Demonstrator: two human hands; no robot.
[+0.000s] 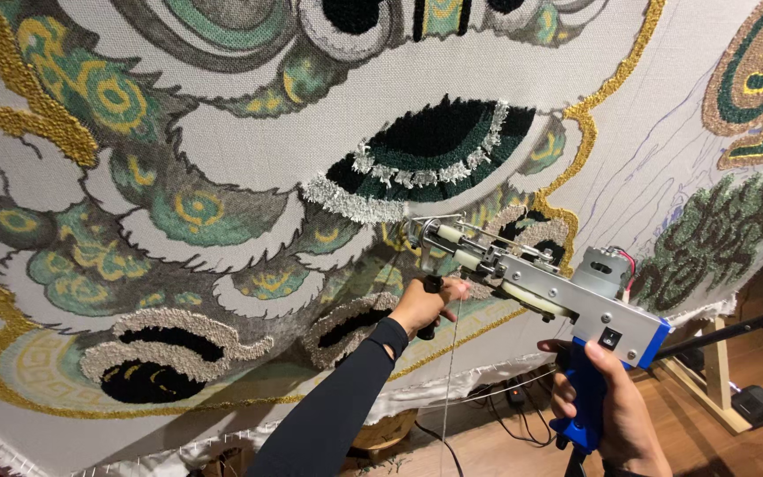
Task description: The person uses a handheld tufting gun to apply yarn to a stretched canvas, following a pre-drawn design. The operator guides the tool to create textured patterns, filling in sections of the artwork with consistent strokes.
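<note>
A tufting gun [536, 287] with a silver metal body and a blue grip points its needle at a large stretched cloth [249, 150]. The cloth carries a partly tufted pattern in gold, green, grey, black and white. My right hand [607, 406] is wrapped around the blue rear grip at the lower right. My left hand [424, 305], in a black sleeve, grips the black front handle under the gun's nose. The needle tip touches the cloth just below a black and white tufted eye shape [426, 150]. A thin yarn strand [449, 389] hangs down from the gun.
The cloth's lower edge [222, 437] is frayed and stretched on a frame. A wooden frame leg [708, 375] stands at the right on a wooden floor [523, 450], with black cables [509, 415] and a dark pedal-like box [757, 404] nearby.
</note>
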